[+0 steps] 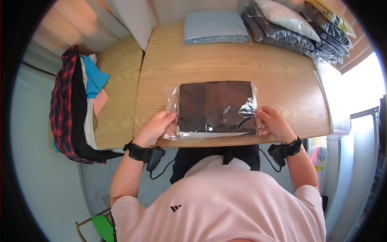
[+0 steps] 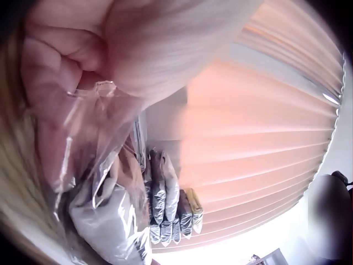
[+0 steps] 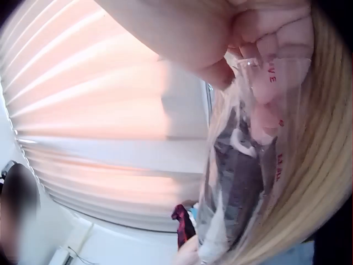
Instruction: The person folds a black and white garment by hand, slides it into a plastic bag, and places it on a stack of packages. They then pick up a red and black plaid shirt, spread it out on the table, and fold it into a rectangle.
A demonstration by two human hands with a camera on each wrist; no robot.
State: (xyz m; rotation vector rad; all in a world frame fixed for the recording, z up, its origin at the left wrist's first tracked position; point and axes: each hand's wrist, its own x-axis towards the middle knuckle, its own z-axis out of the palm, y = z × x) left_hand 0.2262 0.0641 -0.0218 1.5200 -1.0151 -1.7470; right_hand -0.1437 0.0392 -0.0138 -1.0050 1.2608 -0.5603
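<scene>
- One clear bag (image 1: 213,111) holding a dark garment (image 1: 201,97) lay flat on the table (image 1: 242,60), at its near edge.
- Left grip (image 1: 155,127) pinched the bag's left edge.
- Right grip (image 1: 275,123) pinched its right edge.

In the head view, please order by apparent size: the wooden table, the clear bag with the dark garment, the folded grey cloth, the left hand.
1. wooden table
2. clear bag with the dark garment
3. folded grey cloth, which lies farther away
4. left hand

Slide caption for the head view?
At a wooden table, left hand and right hand pinch a clear bag of dark clothing.
</scene>
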